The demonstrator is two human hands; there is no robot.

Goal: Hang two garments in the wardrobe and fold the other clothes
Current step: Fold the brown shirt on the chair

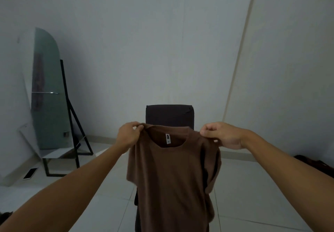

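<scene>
A brown T-shirt (pixel 171 177) hangs in front of me, held up by its shoulders. Its neckline faces me, with a white label inside the collar. My left hand (pixel 129 135) pinches the left shoulder seam. My right hand (pixel 221 135) pinches the right shoulder. The shirt's lower part runs out of the bottom of the view. No wardrobe or hanger shows.
A dark chair (pixel 169 116) stands right behind the shirt. A standing mirror (pixel 48 94) on a black frame leans at the left wall. A dark heap (pixel 314 163) lies on the tiled floor at the right edge. A phone-like thing (pixel 30 173) lies on the floor at the left.
</scene>
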